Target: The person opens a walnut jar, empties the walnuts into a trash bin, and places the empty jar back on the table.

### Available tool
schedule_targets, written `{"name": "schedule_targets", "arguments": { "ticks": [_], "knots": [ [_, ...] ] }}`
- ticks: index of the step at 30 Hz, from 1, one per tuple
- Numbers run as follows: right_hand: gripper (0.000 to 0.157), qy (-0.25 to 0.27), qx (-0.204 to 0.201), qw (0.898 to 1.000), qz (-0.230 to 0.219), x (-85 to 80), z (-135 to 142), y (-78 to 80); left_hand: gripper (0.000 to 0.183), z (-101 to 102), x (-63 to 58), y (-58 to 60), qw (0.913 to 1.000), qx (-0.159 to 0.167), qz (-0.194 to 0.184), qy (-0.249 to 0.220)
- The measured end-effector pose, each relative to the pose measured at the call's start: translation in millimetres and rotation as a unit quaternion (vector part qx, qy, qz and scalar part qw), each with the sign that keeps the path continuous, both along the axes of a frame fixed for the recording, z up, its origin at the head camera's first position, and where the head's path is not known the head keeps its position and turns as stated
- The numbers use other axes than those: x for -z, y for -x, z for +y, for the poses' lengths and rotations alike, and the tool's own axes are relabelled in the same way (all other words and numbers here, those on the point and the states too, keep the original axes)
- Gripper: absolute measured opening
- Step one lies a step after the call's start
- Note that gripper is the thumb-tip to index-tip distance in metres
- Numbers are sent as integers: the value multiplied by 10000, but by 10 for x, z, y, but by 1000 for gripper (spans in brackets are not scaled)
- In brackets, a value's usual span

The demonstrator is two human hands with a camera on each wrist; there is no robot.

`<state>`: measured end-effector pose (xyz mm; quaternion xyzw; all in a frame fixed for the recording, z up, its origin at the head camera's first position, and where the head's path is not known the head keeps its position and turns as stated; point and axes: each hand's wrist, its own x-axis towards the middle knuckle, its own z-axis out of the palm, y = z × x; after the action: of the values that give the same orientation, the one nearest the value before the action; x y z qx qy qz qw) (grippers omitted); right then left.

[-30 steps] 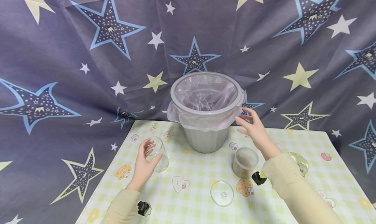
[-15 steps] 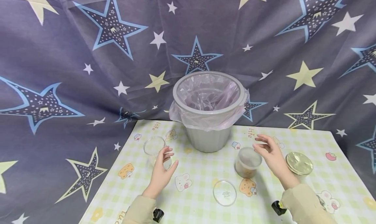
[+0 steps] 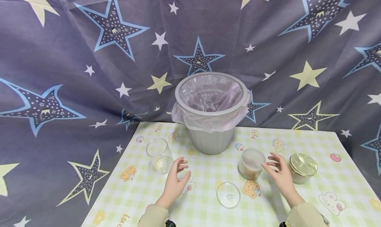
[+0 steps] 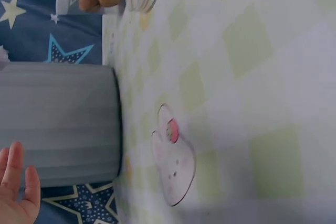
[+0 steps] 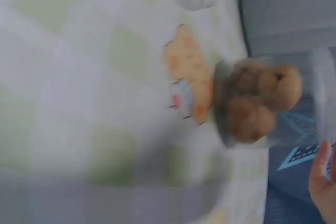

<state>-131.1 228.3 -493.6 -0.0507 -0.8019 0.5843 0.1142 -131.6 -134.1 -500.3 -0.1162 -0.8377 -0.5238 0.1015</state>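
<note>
The walnut-like brown balls sit in the lower part of a clear container standing on the checked table. Just beside its right side, the right hand has loosely bent fingers, thumb apart from them; whether a fingertip touches the wall cannot be told. Near a clear jar, the left hand holds nothing, thumb well apart from relaxed fingers. A transparent disc lies between the hands; a gold-lidded jar stands right, a lined grey bin behind.
</note>
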Motion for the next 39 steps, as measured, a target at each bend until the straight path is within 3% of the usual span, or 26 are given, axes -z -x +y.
{"name": "schedule_targets", "arguments": {
  "ticks": [3,10,16,19,25,39],
  "knots": [
    [63,1,48,9997,-250,82,41,0,51,30,41,-22,9999,56,-90,11],
    [83,-460,-562,9928,-957,272,131,63,44,87,119,-47,9994,40,-334,-71],
    [96,-390,-1015,9891,-994,430,127,163,38,178,145,-12,9997,126,-146,117],
    [99,-305,-1097,9887,-970,474,100,198,37,239,149,32,9994,178,62,294],
    [106,81,-1278,9883,-830,537,10,254,36,362,133,102,9983,349,94,450],
    [104,297,-842,9925,-833,716,-146,298,42,574,57,129,9933,774,-38,857]
  ]
}}
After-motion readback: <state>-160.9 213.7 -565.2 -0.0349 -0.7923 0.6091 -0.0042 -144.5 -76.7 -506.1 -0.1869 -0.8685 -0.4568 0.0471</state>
